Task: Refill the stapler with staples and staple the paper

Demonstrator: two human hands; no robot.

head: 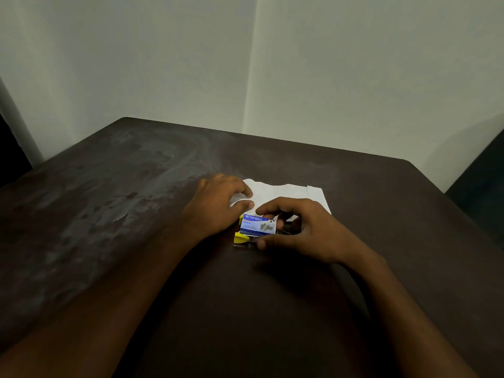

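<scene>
The right hand (pixel 297 230) clamps the blue staple box (pixel 257 223), which lies against the yellow stapler (pixel 240 237). The left hand (pixel 215 205) pinches the paper (pixel 283 192) just behind them, mid-tabletop (pixel 136 241). Refilling seems barely begun; next, the box needs opening.

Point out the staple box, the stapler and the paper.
staple box (pixel 257 224): head view, on its blue printed top.
stapler (pixel 240 237): head view, on its yellow front end.
paper (pixel 286 192): head view, on the bare white far part.
</scene>
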